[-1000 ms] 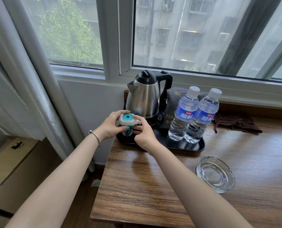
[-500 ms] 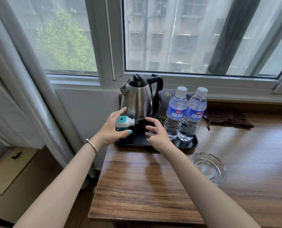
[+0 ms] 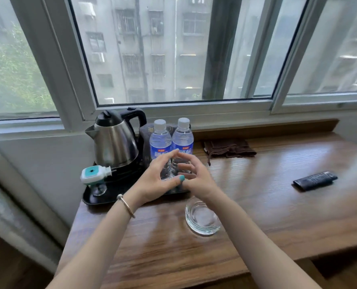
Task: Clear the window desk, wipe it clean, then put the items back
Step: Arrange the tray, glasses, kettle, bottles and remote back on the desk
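Note:
A black tray (image 3: 102, 200) sits at the wooden desk's (image 3: 257, 215) back left. On it stand a steel kettle (image 3: 115, 142), two water bottles (image 3: 161, 140) (image 3: 182, 138) and a white-and-teal plug-in device (image 3: 94, 174) at the tray's left front. My left hand (image 3: 154, 180) and my right hand (image 3: 196, 178) hover open, close together, just in front of the bottles and hide their lower halves. Neither hand holds anything. A glass ashtray (image 3: 201, 221) lies on the desk under my right wrist.
A folded brown cloth (image 3: 229, 148) lies by the window ledge, right of the bottles. A black remote control (image 3: 315, 180) rests on the desk at the right. A curtain (image 3: 10, 184) hangs left of the desk. The desk's front edge is near my forearms.
Both hands held the plug-in device over the tray; it now stands on the tray's left front, released. Both hands moved right toward the bottles. The view shifted right, revealing the remote.

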Demonstrator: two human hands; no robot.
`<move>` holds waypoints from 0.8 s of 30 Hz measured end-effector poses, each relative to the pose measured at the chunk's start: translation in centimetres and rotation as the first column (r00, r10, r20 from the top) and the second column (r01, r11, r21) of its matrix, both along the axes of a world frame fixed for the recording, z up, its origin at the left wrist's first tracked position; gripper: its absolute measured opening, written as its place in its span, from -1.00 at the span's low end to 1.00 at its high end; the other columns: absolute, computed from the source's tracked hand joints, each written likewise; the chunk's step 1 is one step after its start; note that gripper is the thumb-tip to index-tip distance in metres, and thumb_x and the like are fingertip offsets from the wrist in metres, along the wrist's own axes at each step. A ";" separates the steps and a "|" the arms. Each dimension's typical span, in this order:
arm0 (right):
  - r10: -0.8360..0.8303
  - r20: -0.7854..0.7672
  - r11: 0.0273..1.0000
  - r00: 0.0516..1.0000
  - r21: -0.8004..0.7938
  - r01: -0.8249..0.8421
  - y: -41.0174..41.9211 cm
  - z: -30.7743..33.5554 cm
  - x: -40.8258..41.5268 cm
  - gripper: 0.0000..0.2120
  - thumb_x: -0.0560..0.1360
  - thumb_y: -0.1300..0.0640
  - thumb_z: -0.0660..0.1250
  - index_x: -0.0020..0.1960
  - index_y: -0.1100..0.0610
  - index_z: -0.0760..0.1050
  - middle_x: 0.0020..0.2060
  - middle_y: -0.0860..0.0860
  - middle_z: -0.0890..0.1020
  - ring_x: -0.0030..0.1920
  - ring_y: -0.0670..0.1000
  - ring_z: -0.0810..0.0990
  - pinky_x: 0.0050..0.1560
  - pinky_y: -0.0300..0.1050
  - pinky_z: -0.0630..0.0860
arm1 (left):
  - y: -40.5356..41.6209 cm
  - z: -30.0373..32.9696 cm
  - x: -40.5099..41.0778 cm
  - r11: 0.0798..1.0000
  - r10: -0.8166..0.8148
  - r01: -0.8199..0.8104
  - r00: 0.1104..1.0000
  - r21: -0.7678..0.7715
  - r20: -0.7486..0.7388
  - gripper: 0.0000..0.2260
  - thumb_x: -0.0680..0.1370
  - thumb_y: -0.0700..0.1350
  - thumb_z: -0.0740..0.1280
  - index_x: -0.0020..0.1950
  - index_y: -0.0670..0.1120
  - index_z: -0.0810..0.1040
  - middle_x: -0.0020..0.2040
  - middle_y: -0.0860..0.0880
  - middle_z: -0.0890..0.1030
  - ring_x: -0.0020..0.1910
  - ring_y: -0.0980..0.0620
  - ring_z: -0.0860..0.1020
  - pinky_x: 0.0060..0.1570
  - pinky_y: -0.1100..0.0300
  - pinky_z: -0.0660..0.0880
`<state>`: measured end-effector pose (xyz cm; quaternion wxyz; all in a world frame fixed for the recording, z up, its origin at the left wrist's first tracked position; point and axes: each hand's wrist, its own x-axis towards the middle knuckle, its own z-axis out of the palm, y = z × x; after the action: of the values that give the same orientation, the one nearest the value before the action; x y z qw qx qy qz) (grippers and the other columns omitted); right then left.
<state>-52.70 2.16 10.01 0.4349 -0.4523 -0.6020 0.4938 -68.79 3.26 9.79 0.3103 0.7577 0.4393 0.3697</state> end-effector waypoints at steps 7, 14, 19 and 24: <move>-0.209 0.087 0.976 0.974 -0.044 0.213 0.0 0.6 13.0 -0.40 0.46 0.50 0.35 0.39 0.07 0.39 0.24 0.16 0.50 0.29 0.12 0.51 0.20 -0.07 0.52 | 2.6 -0.3 10.1 0.979 -0.188 0.185 0.982 -0.083 -0.026 -0.25 0.44 0.05 0.47 0.53 0.04 0.17 0.47 0.11 0.28 0.46 0.21 0.21 0.43 0.20 0.18; -0.373 0.202 0.917 0.905 -0.067 0.393 0.5 -1.6 28.1 -0.49 0.44 0.40 0.43 0.21 -0.09 0.49 0.19 0.07 0.54 0.07 -0.09 0.60 -0.03 -0.26 0.56 | 5.0 -0.9 21.3 0.920 -0.355 0.339 0.934 -0.197 -0.047 -0.33 0.48 0.03 0.43 0.52 0.07 0.20 0.44 0.14 0.29 0.42 0.25 0.24 0.41 0.21 0.24; -0.476 0.448 0.847 0.756 0.003 0.531 1.0 -3.9 38.3 -0.51 0.38 0.41 0.47 0.21 0.03 0.55 0.21 0.10 0.58 0.23 0.07 0.55 0.27 0.04 0.50 | 6.5 -2.5 29.0 0.861 -0.480 0.420 0.857 -0.286 -0.187 -0.46 0.53 0.04 0.38 0.47 0.03 0.31 0.41 0.11 0.35 0.40 0.18 0.30 0.42 0.16 0.26; -0.391 0.653 0.889 0.649 0.087 0.449 2.6 -5.5 45.9 -0.44 0.32 0.38 0.56 0.28 0.11 0.57 0.33 0.10 0.51 0.33 -0.01 0.42 0.32 -0.34 0.23 | 7.4 -5.0 37.6 0.899 -0.407 0.331 0.872 -0.285 -0.271 -0.38 0.50 0.01 0.42 0.49 -0.09 0.28 0.42 -0.03 0.37 0.38 0.08 0.34 0.32 0.30 0.25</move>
<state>-6.75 4.72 4.54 0.2797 -0.7403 -0.5726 0.2141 -31.14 10.68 4.78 0.3845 0.8372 0.3700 0.1202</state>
